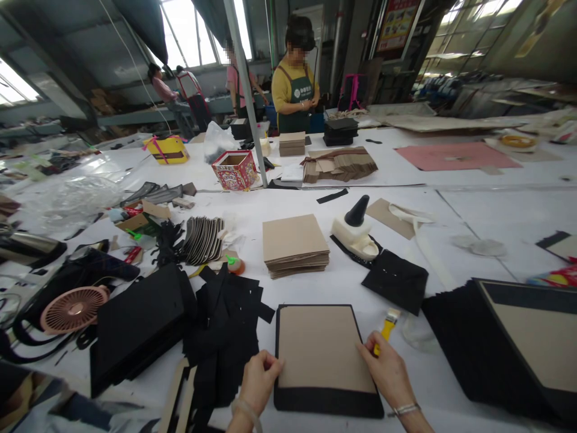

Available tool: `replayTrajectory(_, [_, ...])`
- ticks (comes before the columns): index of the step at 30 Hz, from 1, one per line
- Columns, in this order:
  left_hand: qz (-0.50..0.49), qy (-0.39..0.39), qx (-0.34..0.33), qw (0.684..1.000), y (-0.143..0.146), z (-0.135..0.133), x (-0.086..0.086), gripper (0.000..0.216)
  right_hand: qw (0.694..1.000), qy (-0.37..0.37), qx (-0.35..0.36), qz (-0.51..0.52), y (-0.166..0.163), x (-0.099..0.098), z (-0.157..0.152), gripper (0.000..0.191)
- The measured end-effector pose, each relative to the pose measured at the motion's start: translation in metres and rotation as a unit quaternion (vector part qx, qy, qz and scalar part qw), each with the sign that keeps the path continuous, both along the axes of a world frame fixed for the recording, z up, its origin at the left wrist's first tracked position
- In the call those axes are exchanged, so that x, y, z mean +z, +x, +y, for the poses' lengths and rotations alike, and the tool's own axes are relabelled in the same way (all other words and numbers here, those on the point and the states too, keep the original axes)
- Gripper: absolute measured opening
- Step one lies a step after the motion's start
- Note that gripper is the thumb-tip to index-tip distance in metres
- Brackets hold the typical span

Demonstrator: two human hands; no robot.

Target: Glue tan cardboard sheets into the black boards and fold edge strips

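Note:
A brown cardboard sheet (322,349) lies on a black panel (329,402) in front of me, with the black showing as a border, widest at the near side. My left hand (260,377) is closed at the sheet's left edge, thumb and fingers pinched together there. At the right edge, my right hand (388,368) touches the sheet with its fingertips. The same hand holds a yellow-handled brush (386,332), bristles pointing away from me. Beyond the panel stands a stack of brown cardboard sheets (296,243).
Black fabric pieces (225,325) and a black stack (144,325) lie left, near a pink fan (74,308). To the right are black panels (473,343), a black cloth piece (396,279) and a white container with a black cone (357,211). A co-worker (295,84) stands across the table.

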State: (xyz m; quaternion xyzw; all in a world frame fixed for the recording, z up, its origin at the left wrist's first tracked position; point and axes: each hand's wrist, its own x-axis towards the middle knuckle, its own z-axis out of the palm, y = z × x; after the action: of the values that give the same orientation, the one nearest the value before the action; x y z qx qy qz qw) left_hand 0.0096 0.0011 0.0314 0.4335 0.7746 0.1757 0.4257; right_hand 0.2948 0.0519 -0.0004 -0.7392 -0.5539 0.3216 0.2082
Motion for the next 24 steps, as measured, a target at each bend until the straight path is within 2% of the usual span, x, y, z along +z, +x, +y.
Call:
replayTrajectory(9, [0.028, 0.001, -0.02, 0.999, 0.001, -0.003, 0.001, 0.024, 1.0, 0.012, -0.002, 0.004, -0.001, 0.003, 0.0, 0.024])
replayTrajectory(12, [0.118, 0.076, -0.072, 0.987, 0.005, -0.003, 0.004, 0.015, 1.0, 0.022, -0.002, 0.005, -0.003, 0.003, -0.001, 0.024])
replayTrajectory(14, [0.203, 0.161, -0.153, 0.954, 0.011, -0.002, 0.001, 0.035, 1.0, 0.032, 0.0, 0.002, -0.005, 0.004, -0.001, 0.023])
replayTrajectory(16, [0.247, 0.219, -0.249, 0.911, 0.019, 0.0, -0.008, 0.057, 0.999, 0.042, 0.005, -0.001, -0.006, 0.004, 0.0, 0.021])
replayTrajectory(18, [0.256, 0.231, -0.312, 0.885, 0.03, 0.003, -0.021, 0.059, 0.999, 0.052, 0.011, -0.004, -0.007, 0.005, 0.0, 0.02])
replayTrajectory(21, [0.266, 0.207, -0.313, 0.888, 0.047, 0.006, -0.042, 0.049, 0.997, 0.069, 0.033, -0.011, -0.008, 0.004, 0.0, 0.019])
replayTrajectory(24, [0.292, 0.201, -0.282, 0.891, 0.065, 0.007, -0.055, 0.052, 0.995, 0.083, 0.057, -0.025, -0.008, -0.001, -0.001, 0.018])
